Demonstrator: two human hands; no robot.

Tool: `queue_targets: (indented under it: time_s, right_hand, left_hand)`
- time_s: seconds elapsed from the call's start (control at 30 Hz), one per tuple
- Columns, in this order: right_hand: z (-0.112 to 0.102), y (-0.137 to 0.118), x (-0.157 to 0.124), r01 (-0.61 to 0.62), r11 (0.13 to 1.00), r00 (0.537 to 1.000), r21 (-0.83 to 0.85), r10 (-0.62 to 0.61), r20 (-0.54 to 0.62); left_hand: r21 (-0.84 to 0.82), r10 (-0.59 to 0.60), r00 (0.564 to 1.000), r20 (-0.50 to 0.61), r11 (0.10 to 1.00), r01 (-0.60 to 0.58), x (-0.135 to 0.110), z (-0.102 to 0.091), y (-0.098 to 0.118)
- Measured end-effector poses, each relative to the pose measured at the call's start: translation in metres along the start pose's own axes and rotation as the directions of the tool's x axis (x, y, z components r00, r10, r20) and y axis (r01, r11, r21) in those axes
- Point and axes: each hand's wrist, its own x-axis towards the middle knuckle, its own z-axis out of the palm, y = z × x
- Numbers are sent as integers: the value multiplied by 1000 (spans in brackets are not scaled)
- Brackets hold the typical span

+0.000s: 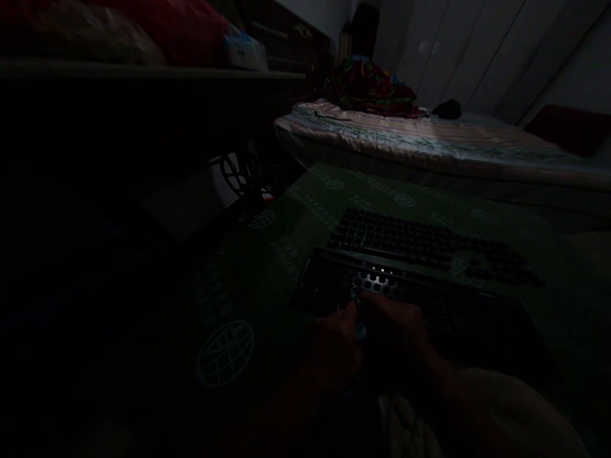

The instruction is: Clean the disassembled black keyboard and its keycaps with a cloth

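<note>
Head view, and a very dark one. Both of the person's hands sat low in the middle of the frame, at the near edge of the near keyboard (329, 286). The left hand (334, 346) and the right hand (398, 337) were curled and pressed together, and a small pale-blue piece (361, 331) showed where their fingers met. It was too dim to tell which hand actually pinched it.

Just above the knuckles a patch of bare plate (377, 281) caught the light, its holes showing where no keycaps sat. The far keyboard (420, 245) lay just behind, towards the middle right, and looked fully capped.

The weak light seemed to me the main risk. If the pale-blue piece slipped from those fingers, it could drop among the dark keys or onto the green-covered table (238, 305) and be hard to find. Fingers working half blind could also press on the wrong spot of the open plate, or nudge the far keyboard.

I counted two hands, two keyboards, one pale-blue piece and one bare patch. One bed (429, 143) ran across the upper right, with one bright patterned bundle (372, 86) and one small dark thing (447, 109) on it. One shelf (143, 71) crossed the upper left, its load too blurred to count.
</note>
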Motion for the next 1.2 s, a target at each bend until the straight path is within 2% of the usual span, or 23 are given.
queue_targets:
  time_s: [0.13, 0.33, 0.6, 0.8, 0.93, 1.1, 1.2]
  right_hand:
    - [-4, -3, -2, -24, 1000, 999, 16, 23, 38]
    - [-4, -4, -9, 55, 998, 995, 27, -52, -84]
    - [-8, -6, -11, 141, 984, 983, -104, -152, -107]
    - [-11, -8, -10, 107, 982, 980, -157, -131, -152]
    - [-12, -9, -9, 91, 983, 978, -162, -120, -174]
    - [-9, -7, -7, 24, 985, 994, -172, -42, -103]
    - [-7, -5, -6, -22, 989, 994, -146, 6, -108]
  left_hand:
    - [19, 7, 1000, 28, 1000, -8, -1, -2, 2]
    - [46, 29, 999, 15, 998, -30, -3, -2, 4]
    - [9, 78, 997, 14, 997, -78, -5, 1, 2]
    - [-17, 154, 986, -71, 988, -156, -6, 8, -4]
    - [-11, 143, 988, -61, 990, -144, -5, 12, -4]
    - [-27, 111, 993, -39, 993, -112, -2, 10, -1]
    - [-43, 108, 993, -38, 993, -110, 0, 8, -1]
